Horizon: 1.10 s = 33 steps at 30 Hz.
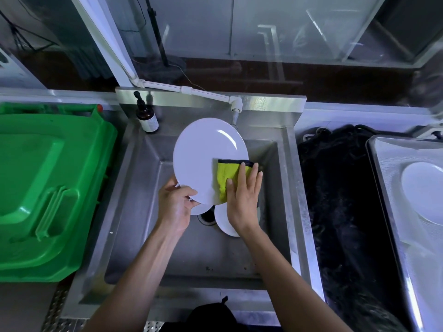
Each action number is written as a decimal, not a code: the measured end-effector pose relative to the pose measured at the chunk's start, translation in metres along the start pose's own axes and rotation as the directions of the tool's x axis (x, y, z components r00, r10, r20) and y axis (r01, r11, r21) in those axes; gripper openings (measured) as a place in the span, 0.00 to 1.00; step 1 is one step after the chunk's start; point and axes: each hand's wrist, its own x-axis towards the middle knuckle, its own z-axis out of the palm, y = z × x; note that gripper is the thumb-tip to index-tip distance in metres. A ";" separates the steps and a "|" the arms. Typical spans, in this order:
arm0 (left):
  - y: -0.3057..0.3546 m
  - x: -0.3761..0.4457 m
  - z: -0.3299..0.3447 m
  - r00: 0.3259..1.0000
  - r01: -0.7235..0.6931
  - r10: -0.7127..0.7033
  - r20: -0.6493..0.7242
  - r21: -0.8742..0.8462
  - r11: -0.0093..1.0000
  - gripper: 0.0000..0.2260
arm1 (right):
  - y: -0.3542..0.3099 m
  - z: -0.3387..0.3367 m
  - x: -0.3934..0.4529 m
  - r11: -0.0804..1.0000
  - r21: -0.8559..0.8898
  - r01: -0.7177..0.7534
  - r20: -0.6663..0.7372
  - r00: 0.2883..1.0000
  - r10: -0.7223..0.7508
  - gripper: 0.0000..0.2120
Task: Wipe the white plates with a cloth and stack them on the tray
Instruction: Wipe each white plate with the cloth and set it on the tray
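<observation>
Over the sink [282, 178], left hand [176, 204] pinching the plate [203, 159] rim, right hand [244, 197] flat-fingered on the cloth [226, 174], mid-wipe. Next it probably goes right to the tray [383, 168].

the sink basin [143, 236] walls in the hands on all four sides, with open floor only in its near half. over the far half a large white plate [206, 154] is held tilted by the left grip [176, 204] at its near rim, while the right grip [242, 200] presses a yellow cloth [225, 173] flat on it. under them more plates [223, 221] lie round the drain. the tap spout [236, 116] hangs just beyond the held plate's far edge, and a pump bottle [146, 118] stands at the far left corner. a green bin lid [48, 188] blocks the left. to the right, past a dark gap [335, 200], the tray [383, 176] carries one plate [424, 188], with bare tray nearer the person.
</observation>
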 end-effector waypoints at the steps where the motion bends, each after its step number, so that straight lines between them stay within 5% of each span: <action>1: 0.001 0.000 0.000 1.000 -0.001 0.001 0.009 -0.004 1.000 0.16 | -0.001 -0.004 0.001 0.999 0.044 -0.002 0.002 1.000 0.002 0.27; 19: 0.016 0.018 -0.020 0.978 0.047 -0.084 0.189 0.191 0.980 0.20 | 0.006 -0.039 0.012 0.917 0.373 -0.140 -0.061 0.983 0.175 0.31; 24: 0.030 0.025 -0.025 0.961 0.047 -0.128 0.243 0.311 0.949 0.19 | 0.013 -0.050 0.022 0.952 0.305 0.015 -0.127 0.992 0.025 0.25; 33: 0.047 0.034 -0.027 0.931 0.036 -0.186 0.313 0.429 0.903 0.16 | 0.017 -0.067 0.036 0.949 0.315 0.014 0.003 1.000 -0.016 0.28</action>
